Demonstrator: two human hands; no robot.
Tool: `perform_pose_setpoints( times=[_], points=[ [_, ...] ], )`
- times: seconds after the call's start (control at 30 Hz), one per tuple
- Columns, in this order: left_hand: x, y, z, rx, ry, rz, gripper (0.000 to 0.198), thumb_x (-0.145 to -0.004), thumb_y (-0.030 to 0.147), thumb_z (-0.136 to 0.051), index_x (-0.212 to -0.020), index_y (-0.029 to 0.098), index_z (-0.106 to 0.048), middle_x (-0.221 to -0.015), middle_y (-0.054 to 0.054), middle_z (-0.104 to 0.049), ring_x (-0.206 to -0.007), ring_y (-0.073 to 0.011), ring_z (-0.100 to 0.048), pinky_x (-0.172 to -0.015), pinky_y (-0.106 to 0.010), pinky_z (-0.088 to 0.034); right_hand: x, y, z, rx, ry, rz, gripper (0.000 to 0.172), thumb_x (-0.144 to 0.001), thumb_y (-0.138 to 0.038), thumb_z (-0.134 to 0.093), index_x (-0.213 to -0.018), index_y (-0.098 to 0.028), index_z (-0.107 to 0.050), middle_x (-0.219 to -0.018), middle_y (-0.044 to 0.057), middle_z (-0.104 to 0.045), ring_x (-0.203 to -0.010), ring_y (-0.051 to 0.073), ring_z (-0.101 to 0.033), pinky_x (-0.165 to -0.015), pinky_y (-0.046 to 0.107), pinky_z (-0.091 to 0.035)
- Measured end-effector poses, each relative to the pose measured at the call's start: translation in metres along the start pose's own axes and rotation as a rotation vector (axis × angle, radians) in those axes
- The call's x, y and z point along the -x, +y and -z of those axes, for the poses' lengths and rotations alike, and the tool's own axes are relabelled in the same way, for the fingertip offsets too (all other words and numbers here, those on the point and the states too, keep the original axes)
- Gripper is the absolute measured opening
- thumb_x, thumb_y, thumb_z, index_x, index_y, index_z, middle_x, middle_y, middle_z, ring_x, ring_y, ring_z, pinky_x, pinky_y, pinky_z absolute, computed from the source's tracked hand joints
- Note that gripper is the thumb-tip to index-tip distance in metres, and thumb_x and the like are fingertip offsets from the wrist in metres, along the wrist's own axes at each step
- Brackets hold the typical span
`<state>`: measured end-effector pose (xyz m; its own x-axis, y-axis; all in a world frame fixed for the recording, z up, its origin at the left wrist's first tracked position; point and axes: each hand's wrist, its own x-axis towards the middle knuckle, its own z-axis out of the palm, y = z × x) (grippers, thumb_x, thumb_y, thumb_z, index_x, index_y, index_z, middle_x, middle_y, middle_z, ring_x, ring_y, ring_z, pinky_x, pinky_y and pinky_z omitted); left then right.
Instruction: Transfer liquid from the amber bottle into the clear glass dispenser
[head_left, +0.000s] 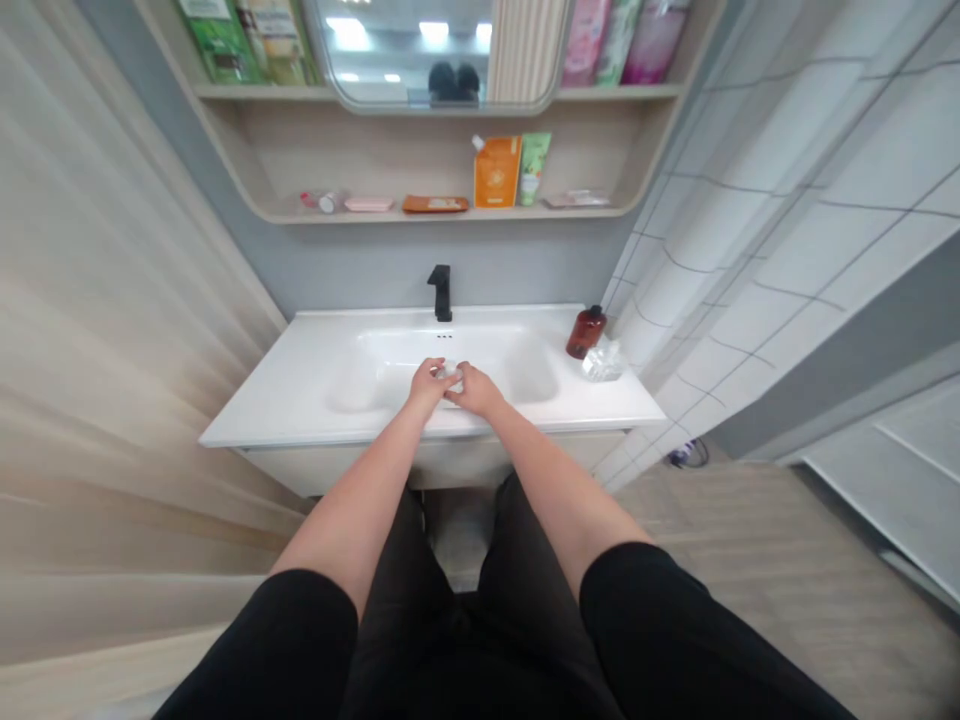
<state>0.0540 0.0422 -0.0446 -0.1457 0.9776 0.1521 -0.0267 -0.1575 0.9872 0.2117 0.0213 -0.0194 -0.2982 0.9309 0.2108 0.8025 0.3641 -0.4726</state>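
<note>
Over the front part of the white sink basin (534, 370), my left hand (428, 386) and my right hand (475, 390) meet. Between their fingertips is a small whitish, partly clear object (450, 370), too small and blurred to name. Both hands are closed around it, the left from its left side and the right from its right. The fingers cover much of it. Behind the hands, a black faucet (442, 294) stands upright at the back of the basin.
On the counter's right end stand a brown bottle (585, 333) with a black cap and a clear, crumpled-looking item (603, 361). Above runs a shelf (360, 216) holding an orange pouch (496, 172), a green tube (533, 168) and small packets. A curtain (112, 300) hangs at left.
</note>
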Motion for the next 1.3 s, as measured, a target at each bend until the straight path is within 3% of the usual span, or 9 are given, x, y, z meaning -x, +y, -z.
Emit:
perform_pose_setpoints(
  times=[0.4,0.6,0.7,1.03,1.17,1.3],
  points=[
    [0.004,0.006,-0.001,-0.091,0.034,-0.013,0.047,-0.062,0.031,-0.097,-0.096,0.024,-0.066,-0.108,-0.004,-0.077,-0.104,-0.0247,-0.074,-0.094,-0.037,-0.06,0.001,-0.001,0.0,0.014,0.006,0.019,0.055,-0.099,-0.052,-0.081,-0.134,-0.016,-0.058,-0.129,0.018,-0.078,-0.116,0.032,-0.077,-0.094,0.034,-0.055],
    [0.005,0.007,0.0,-0.054,-0.009,0.013,0.047,-0.062,0.033,-0.097,-0.096,0.024,-0.065,-0.104,-0.004,-0.077,-0.1,-0.024,-0.073,-0.088,-0.035,-0.059,0.002,-0.003,0.001,0.037,0.001,0.017,0.056,-0.1,-0.052,-0.08,-0.136,-0.015,-0.058,-0.13,0.019,-0.078,-0.117,0.033,-0.078,-0.097,0.036,-0.056],
    [0.003,0.005,0.001,-0.04,-0.007,-0.005,0.045,-0.061,0.033,-0.096,-0.09,0.024,-0.062,-0.105,-0.004,-0.076,-0.102,-0.0239,-0.073,-0.089,-0.035,-0.059,0.001,-0.002,0.001,0.044,0.001,0.024,0.057,-0.099,-0.052,-0.08,-0.136,-0.014,-0.058,-0.131,0.02,-0.078,-0.118,0.033,-0.078,-0.097,0.036,-0.056],
    [-0.001,-0.004,0.003,0.013,-0.019,-0.045,0.048,-0.059,0.032,-0.095,-0.096,0.025,-0.065,-0.106,-0.003,-0.075,-0.101,-0.0234,-0.072,-0.092,-0.037,-0.059,0.002,-0.002,0.002,0.042,-0.009,0.022,0.063,-0.098,-0.054,-0.083,-0.141,-0.015,-0.056,-0.134,0.02,-0.077,-0.121,0.034,-0.077,-0.099,0.036,-0.056],
    [0.0,-0.003,0.003,-0.02,-0.055,-0.05,0.042,-0.07,0.044,-0.092,-0.102,0.025,-0.074,-0.103,-0.004,-0.077,-0.102,-0.0257,-0.073,-0.092,-0.039,-0.06,0.002,-0.004,0.002,0.067,-0.014,0.018,0.062,-0.099,-0.056,-0.082,-0.138,-0.014,-0.057,-0.13,0.02,-0.078,-0.118,0.033,-0.078,-0.098,0.036,-0.056],
    [0.003,0.003,0.004,-0.069,0.044,-0.14,0.034,-0.079,0.048,-0.085,-0.101,0.023,-0.08,-0.111,-0.009,-0.081,-0.111,-0.0287,-0.074,-0.104,-0.043,-0.058,0.002,-0.004,0.003,0.074,-0.017,0.029,0.064,-0.098,-0.059,-0.083,-0.137,-0.015,-0.058,-0.13,0.02,-0.078,-0.119,0.033,-0.078,-0.099,0.037,-0.056]
  ],
)
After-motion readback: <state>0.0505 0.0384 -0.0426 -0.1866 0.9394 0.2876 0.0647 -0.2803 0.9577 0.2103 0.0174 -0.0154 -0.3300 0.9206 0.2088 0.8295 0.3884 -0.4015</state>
